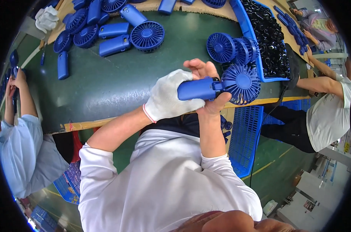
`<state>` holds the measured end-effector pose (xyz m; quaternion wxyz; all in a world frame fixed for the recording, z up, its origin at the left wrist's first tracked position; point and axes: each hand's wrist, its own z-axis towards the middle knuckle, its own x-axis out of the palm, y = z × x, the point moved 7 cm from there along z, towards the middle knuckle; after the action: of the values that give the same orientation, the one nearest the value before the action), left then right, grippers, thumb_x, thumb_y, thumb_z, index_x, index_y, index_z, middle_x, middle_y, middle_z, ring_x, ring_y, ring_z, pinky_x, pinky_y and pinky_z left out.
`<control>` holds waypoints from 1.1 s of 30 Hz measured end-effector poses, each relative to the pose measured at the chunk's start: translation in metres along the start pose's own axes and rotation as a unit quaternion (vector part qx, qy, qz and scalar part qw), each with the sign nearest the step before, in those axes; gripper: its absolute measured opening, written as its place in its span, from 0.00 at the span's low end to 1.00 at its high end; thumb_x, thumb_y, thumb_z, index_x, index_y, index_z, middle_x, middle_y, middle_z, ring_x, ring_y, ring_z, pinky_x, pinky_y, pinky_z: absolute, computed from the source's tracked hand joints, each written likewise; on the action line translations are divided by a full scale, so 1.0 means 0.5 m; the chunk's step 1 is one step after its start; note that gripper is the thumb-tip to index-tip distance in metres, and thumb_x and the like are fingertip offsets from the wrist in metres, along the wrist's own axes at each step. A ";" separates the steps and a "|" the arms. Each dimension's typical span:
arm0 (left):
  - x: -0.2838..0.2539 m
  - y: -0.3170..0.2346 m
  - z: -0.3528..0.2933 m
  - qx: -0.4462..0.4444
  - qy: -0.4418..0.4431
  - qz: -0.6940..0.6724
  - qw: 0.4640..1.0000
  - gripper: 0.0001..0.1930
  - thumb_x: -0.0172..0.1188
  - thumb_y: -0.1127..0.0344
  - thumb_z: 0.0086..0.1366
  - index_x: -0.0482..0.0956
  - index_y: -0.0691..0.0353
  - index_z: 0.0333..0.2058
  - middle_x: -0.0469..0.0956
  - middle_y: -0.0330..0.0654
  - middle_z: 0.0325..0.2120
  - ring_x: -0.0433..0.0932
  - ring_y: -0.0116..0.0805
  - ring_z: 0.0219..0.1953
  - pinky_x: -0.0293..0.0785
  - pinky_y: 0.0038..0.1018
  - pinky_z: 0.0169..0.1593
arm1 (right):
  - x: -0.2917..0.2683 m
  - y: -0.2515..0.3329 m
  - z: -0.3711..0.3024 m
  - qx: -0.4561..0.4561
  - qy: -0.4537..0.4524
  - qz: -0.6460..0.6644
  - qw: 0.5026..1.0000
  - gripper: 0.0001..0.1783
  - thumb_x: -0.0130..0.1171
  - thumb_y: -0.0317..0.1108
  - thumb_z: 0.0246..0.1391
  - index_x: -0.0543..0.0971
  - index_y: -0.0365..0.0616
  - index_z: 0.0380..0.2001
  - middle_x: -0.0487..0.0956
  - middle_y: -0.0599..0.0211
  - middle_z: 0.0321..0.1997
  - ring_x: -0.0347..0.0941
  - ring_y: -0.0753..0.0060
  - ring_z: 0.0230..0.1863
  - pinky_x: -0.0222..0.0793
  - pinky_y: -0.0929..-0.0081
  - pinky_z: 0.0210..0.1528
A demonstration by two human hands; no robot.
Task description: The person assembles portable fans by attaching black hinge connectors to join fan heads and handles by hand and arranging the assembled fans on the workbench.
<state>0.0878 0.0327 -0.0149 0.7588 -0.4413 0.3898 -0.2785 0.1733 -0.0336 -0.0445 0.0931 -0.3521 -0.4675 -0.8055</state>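
I hold a blue handheld fan (196, 89) sideways above the near part of the table, its round grille head pointing right. My left hand (166, 96), in a white glove, is closed around the handle from the left. My bare right hand (211, 106) grips the fan near its neck, thumb in front below the joint and fingers raised behind. A black piece shows at the neck, but the fingers partly hide it. Close by on the right, several round blue fan heads (221, 47) stand in a row on the table.
Several blue fans (147, 36) lie at the back left of the dark green table (117, 81). A blue bin (256, 46) of small black loop-shaped parts stands at right. Blue crates (245, 139) sit below the edge. Co-workers (21, 150) work on both sides.
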 end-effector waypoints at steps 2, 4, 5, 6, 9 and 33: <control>-0.007 -0.007 -0.007 0.046 -0.048 0.051 0.996 0.26 0.74 0.60 0.39 0.77 0.60 0.40 0.79 0.46 0.34 0.81 0.47 0.35 0.78 0.33 0.39 | 0.003 0.001 0.005 -0.025 0.051 0.044 0.997 0.49 0.56 0.76 0.42 0.71 0.57 0.61 0.68 0.57 0.60 0.59 0.49 0.64 0.60 0.55 0.65; -0.007 -0.017 -0.012 0.051 -0.053 0.068 0.995 0.26 0.74 0.59 0.38 0.78 0.59 0.39 0.79 0.45 0.34 0.81 0.47 0.35 0.78 0.34 0.38 | 0.003 -0.002 0.006 -0.034 0.069 0.061 0.995 0.46 0.58 0.74 0.42 0.73 0.57 0.59 0.70 0.60 0.57 0.59 0.50 0.64 0.59 0.53 0.65; -0.008 -0.025 -0.011 0.060 -0.057 0.088 0.993 0.26 0.74 0.58 0.38 0.78 0.59 0.39 0.79 0.45 0.33 0.81 0.47 0.35 0.78 0.34 0.38 | 0.005 0.000 0.007 -0.047 0.088 0.078 0.992 0.43 0.60 0.72 0.43 0.75 0.56 0.57 0.72 0.64 0.55 0.58 0.50 0.65 0.58 0.51 0.66; -0.008 -0.029 -0.006 0.058 -0.057 0.086 0.993 0.26 0.74 0.58 0.38 0.78 0.59 0.39 0.79 0.45 0.33 0.81 0.47 0.35 0.78 0.34 0.38 | -0.002 -0.003 0.009 -0.045 0.087 0.077 0.992 0.43 0.60 0.72 0.43 0.75 0.56 0.57 0.72 0.64 0.55 0.58 0.50 0.65 0.58 0.51 0.66; -0.010 -0.052 -0.005 0.119 -0.095 0.126 0.980 0.20 0.71 0.56 0.41 0.78 0.54 0.34 0.78 0.41 0.27 0.81 0.42 0.28 0.78 0.34 0.30 | -0.009 -0.007 0.010 -0.044 0.118 0.109 0.986 0.35 0.63 0.67 0.45 0.79 0.54 0.49 0.75 0.71 0.46 0.58 0.53 0.65 0.56 0.49 0.67; -0.063 -0.018 0.014 -0.005 -0.063 0.184 0.981 0.11 0.64 0.65 0.56 0.80 0.63 0.36 0.80 0.45 0.33 0.80 0.43 0.34 0.76 0.31 0.42 | 0.010 0.157 0.028 -0.088 -0.030 -0.763 0.640 0.16 0.68 0.37 0.43 0.76 0.38 0.30 0.75 0.58 0.31 0.74 0.54 0.38 0.70 0.60 0.40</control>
<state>0.0760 0.0558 0.0060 0.8176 -0.3824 0.4177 -0.1036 0.2138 -0.0642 0.0171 -0.5997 0.0992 -0.4997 -0.6171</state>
